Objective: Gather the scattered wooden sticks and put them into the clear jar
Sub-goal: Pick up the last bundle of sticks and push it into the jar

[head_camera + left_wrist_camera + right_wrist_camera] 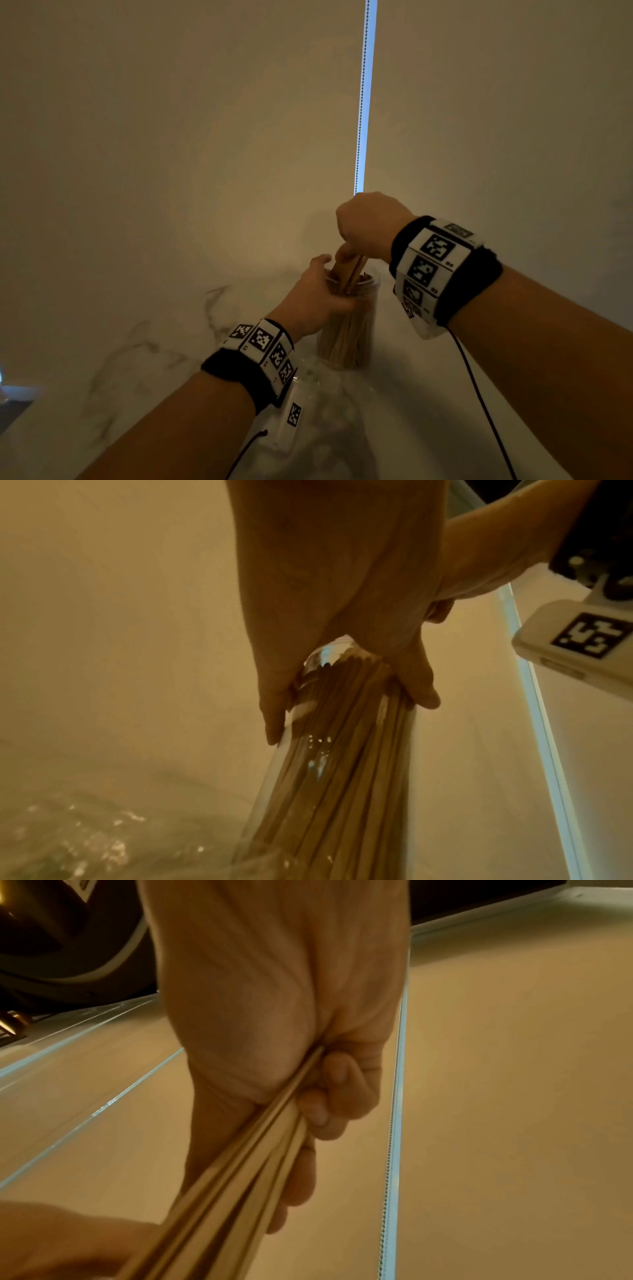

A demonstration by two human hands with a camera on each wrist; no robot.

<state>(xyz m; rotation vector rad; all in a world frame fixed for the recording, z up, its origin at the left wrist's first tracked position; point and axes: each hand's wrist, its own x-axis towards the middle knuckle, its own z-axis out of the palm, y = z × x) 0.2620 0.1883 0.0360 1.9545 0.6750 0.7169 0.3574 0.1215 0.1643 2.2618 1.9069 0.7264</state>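
Observation:
A clear jar (346, 337) full of wooden sticks stands upright on the marble counter (144, 349) near the wall. My left hand (320, 296) grips the jar near its rim, fingers and thumb wrapped round the clear wall (294, 785). My right hand (368, 226) is above the jar mouth and grips a bundle of wooden sticks (352, 270) whose lower ends reach into the jar. In the right wrist view the bundle (246, 1164) runs through my curled fingers (329, 1093). Sticks inside the jar (346, 750) fill it tightly.
A plain wall rises right behind the jar, with a bead chain (363, 96) hanging along a bright blue strip. A thin black cable (479, 394) trails from my right wristband. A clear crinkled plastic thing (68, 840) lies on the counter near the jar's base.

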